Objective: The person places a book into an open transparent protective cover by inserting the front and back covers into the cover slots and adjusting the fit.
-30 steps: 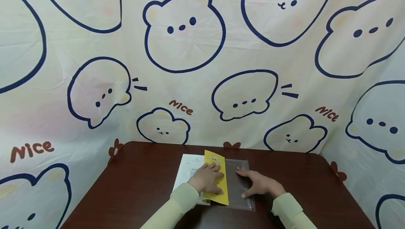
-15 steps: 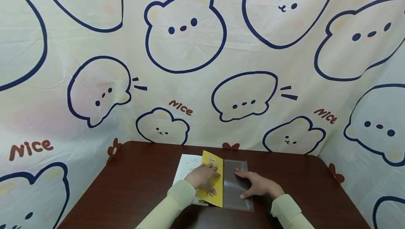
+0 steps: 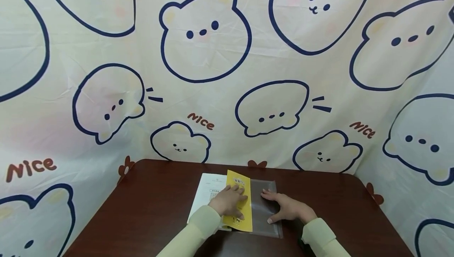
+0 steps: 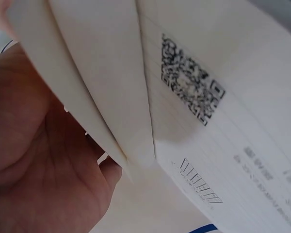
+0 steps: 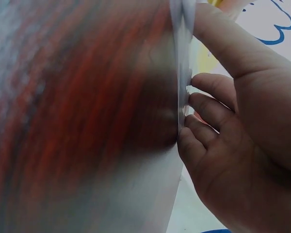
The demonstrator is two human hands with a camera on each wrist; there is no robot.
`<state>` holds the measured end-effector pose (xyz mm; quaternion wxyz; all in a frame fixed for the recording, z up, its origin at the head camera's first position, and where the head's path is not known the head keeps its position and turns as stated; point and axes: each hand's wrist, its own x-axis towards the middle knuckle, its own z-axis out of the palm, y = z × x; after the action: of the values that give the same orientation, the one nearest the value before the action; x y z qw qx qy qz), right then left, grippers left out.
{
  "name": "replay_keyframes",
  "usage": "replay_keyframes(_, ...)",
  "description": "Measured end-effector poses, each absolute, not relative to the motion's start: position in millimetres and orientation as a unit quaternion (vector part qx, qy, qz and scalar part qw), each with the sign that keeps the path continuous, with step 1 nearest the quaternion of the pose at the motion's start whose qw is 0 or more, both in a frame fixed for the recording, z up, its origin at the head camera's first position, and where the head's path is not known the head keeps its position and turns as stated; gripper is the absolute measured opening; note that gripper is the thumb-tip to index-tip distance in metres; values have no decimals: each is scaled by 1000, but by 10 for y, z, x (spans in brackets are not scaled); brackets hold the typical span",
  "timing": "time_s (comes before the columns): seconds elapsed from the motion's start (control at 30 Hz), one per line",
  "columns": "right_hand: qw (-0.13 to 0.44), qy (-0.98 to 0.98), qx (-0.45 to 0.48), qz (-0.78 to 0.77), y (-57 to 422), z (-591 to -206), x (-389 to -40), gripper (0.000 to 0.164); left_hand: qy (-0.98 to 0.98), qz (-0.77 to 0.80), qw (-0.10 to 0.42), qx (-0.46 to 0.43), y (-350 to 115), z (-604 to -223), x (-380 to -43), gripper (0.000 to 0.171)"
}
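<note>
In the head view a booklet lies on the table, its white printed page (image 3: 207, 189) to the left and a yellow cover (image 3: 238, 177) beside it. My left hand (image 3: 228, 202) lies over the yellow cover with the fingers spread. To the right extends a clear plastic book cover (image 3: 262, 207); my right hand (image 3: 290, 206) rests on it, thumb and fingers apart. Close up in the left wrist view, pages with a QR code (image 4: 191, 80) stand next to the left palm (image 4: 53, 160). The right wrist view has the fingers (image 5: 211, 109) along the plastic's edge (image 5: 182, 63).
Dark brown wooden table (image 3: 156, 194) extends around the booklet on all sides. A pale cloth curtain (image 3: 220, 99) printed with bear outlines hangs behind the table's back edge and along both sides. Something dark sits by the right cuff (image 3: 320, 231).
The left hand and the yellow cover shifted a little left, then slightly back right. My right hand stays on the plastic. The head view itself has drifted slightly.
</note>
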<state>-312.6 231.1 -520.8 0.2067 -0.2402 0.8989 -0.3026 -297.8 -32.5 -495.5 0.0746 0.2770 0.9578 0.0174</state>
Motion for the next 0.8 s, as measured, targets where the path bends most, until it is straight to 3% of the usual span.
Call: replay_keyframes(0.8, 195, 908, -232, -289, 2284, -5239, -3123, 90, 955, 11, 72, 287, -316, -5054, -2935, 68)
